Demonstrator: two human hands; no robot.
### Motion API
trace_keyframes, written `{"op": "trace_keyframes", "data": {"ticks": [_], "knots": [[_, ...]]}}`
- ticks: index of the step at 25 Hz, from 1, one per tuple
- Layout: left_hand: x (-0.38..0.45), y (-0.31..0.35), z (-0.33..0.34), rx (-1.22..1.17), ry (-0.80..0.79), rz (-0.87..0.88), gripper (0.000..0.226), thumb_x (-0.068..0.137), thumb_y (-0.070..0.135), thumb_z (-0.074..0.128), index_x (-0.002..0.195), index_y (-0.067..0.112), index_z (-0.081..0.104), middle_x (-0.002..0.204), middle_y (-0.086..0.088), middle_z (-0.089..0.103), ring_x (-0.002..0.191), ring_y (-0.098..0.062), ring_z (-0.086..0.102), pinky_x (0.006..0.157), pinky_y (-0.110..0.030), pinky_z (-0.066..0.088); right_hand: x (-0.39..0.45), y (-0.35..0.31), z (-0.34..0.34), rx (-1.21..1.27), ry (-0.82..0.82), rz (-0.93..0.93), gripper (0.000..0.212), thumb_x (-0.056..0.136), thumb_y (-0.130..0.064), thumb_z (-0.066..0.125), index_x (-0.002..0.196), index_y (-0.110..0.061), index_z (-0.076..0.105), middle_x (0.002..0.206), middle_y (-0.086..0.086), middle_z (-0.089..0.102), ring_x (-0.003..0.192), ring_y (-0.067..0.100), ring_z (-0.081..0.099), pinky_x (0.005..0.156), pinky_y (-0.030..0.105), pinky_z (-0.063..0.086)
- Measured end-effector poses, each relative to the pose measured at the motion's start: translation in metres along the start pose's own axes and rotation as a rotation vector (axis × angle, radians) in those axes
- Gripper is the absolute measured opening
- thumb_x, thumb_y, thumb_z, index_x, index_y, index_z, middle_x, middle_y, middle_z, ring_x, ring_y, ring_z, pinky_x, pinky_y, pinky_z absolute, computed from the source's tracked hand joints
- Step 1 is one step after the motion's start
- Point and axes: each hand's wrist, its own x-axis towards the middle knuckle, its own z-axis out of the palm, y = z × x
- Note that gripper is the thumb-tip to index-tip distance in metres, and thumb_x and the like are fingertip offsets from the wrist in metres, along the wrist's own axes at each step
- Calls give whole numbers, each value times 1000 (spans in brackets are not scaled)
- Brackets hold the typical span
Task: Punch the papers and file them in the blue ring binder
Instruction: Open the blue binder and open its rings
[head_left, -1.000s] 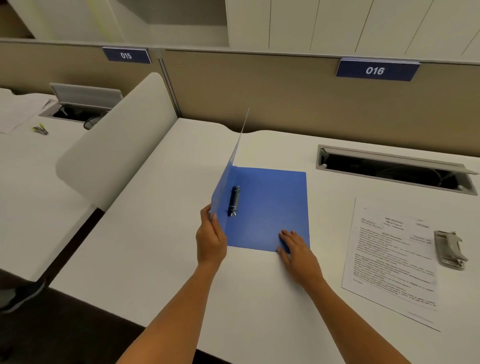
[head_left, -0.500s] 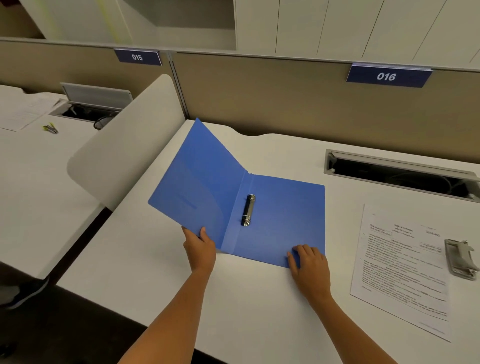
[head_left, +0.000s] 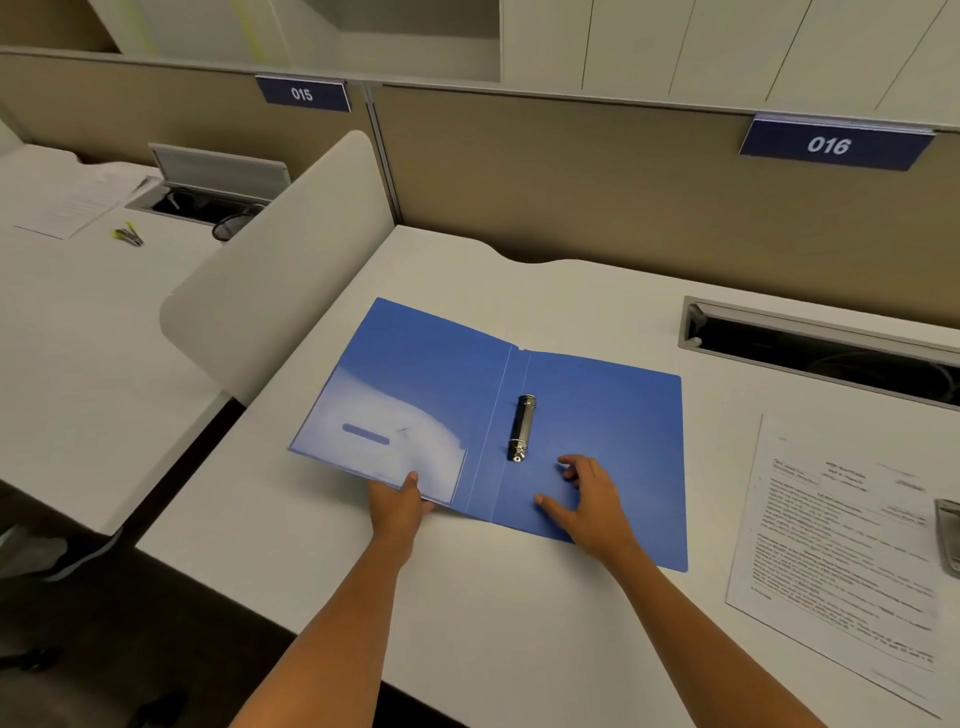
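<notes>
Signs (head_left: 828, 145) read 015 and 016 above binder (head_left: 613, 415).

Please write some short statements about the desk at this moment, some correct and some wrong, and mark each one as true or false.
1. The blue plastic ring binder lies open on the white desk. True.
2. The printed white paper sheets are already on the binder's black metal ring mechanism. False: they lie on the desk to the right of the binder, apart from it.
3. The left hand holds the near edge of the binder's left cover, thumb on top. True.
4. The right hand grips the grey metal hole punch. False: it is over the binder's right half, fingers spread, and the punch is at the right edge of the picture.
5. The sign above this desk reads 015. False: the dark blue sign reads 016.
</notes>
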Motion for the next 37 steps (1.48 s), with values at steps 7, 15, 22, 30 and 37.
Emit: {"op": "trace_keyframes", "data": {"ticks": [7, 15, 22, 30, 37], "knots": [[-1, 0, -8, 158, 187, 46, 58, 79, 12, 79, 123, 7, 42, 123, -16, 59, 90, -40, 68, 57, -27, 60, 31, -32, 10, 56, -102, -2, 67, 74, -41, 78, 129, -29, 42, 110, -9, 50, 97, 10, 54, 93, 41, 50], [-4, 13, 21, 947, 376, 148, 77, 71, 30, 83, 131, 4, 41, 130, -17, 45, 116, -35, 49, 93, -45, 45, 46, -38, 12, -143, -199, -11, 63, 71, -35, 82, 124, -30, 47, 110, -3, 52, 105, 19, 51, 87, 42, 49], [-3, 0, 84, 1129, -388, 563, 56, 98, 14, 47, 151, 12, 27, 161, -3, 19, 150, -20, 14, 115, -31, 28, 53, -44, 14, -194, -242, 32, 57, 68, -29, 83, 112, -27, 48, 105, -4, 50, 101, 20, 48, 82, 44, 46], [11, 8, 101, 1335, -406, 519, 68, 98, 45, 45, 150, 7, 21, 146, -16, 42, 127, -33, 50, 98, -37, 46, 59, -42, 11, -147, -257, 52, 57, 64, -28, 86, 106, -29, 47, 100, -8, 45, 97, 18, 48, 82, 43, 49], [17, 3, 106, 1514, -424, 607, 58, 103, 39, 36, 147, 4, 25, 143, -16, 45, 124, -29, 53, 92, -35, 50, 61, -42, 13, -112, -263, 40, 60, 59, -29, 89, 103, -30, 47, 103, -3, 47, 96, 20, 49, 84, 45, 51]]}}
